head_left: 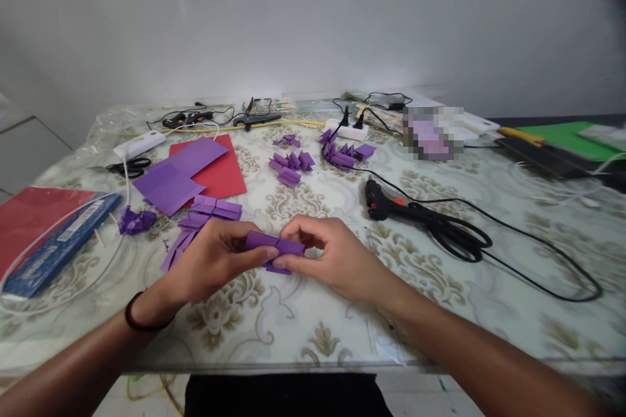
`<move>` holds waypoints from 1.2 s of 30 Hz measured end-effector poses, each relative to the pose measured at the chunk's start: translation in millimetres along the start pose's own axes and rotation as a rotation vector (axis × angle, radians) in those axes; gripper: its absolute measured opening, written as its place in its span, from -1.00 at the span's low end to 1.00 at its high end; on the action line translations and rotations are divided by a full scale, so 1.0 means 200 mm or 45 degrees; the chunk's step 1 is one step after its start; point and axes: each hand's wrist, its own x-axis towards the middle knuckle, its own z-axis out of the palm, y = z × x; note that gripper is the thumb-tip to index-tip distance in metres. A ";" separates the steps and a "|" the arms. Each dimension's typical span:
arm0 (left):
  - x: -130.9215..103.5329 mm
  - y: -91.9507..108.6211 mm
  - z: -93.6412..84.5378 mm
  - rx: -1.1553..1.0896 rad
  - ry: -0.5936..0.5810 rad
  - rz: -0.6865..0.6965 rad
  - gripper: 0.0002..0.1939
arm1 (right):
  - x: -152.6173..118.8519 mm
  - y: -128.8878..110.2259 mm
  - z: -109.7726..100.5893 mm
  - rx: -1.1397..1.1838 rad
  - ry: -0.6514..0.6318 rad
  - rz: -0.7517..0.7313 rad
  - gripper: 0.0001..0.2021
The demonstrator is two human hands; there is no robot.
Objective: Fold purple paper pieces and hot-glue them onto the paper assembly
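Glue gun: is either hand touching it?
No, the glue gun lies on the table, apart from both hands, which pinch a folded purple paper piece between them.

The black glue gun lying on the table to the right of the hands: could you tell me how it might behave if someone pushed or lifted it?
The glue gun lies flat on its side, so it would probably slide, not roll. Its black cord loops across the table and would likely drag or snag. It looks rigid.
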 end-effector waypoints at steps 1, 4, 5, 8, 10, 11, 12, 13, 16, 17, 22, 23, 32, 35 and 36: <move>0.00 0.00 0.00 -0.032 0.004 0.012 -0.76 | 0.00 0.00 0.00 0.000 -0.004 -0.006 -0.84; 0.00 0.01 0.00 -0.035 0.009 0.025 -0.78 | 0.00 -0.01 -0.01 0.011 0.010 -0.047 -0.83; 0.00 0.02 -0.01 0.018 -0.015 0.013 -0.78 | 0.00 -0.01 -0.01 -0.016 0.014 -0.060 -0.81; 0.00 0.02 -0.01 0.277 -0.115 -0.013 -0.75 | 0.00 -0.01 -0.01 -0.181 -0.010 -0.093 -0.79; -0.01 0.01 0.00 0.398 -0.126 -0.007 -0.73 | 0.00 -0.01 -0.01 -0.248 -0.027 -0.073 -0.78; -0.01 0.01 0.00 0.416 -0.105 -0.003 -0.72 | 0.00 -0.01 -0.01 -0.243 -0.026 -0.052 -0.77; -0.01 0.00 0.00 0.411 -0.078 -0.002 -0.71 | 0.00 -0.01 -0.02 -0.217 -0.016 -0.031 -0.77; -0.01 0.00 0.00 0.391 -0.053 -0.004 -0.71 | 0.00 -0.01 -0.02 -0.186 0.002 -0.017 -0.77; -0.01 0.00 0.00 0.335 -0.039 0.001 -0.70 | 0.00 -0.02 -0.02 -0.149 0.063 -0.036 -0.77; -0.01 0.00 0.00 0.331 -0.063 0.007 -0.70 | 0.00 -0.02 -0.02 -0.162 0.071 -0.046 -0.77; -0.01 0.03 0.00 0.412 -0.075 0.102 -0.60 | 0.00 -0.01 -0.02 -0.184 0.059 -0.012 -0.74; -0.01 0.03 0.00 0.422 -0.029 0.132 -0.60 | 0.00 -0.01 -0.02 -0.155 0.054 0.011 -0.73; 0.01 0.01 -0.02 0.342 0.013 -0.006 -0.78 | 0.01 -0.01 -0.02 -0.163 0.010 0.106 -0.76; 0.01 0.00 -0.02 0.369 -0.018 -0.036 -0.72 | 0.00 -0.01 -0.02 -0.183 0.011 0.073 -0.78; 0.01 0.00 -0.02 0.332 -0.014 -0.031 -0.70 | 0.00 -0.01 -0.02 -0.188 0.007 0.068 -0.77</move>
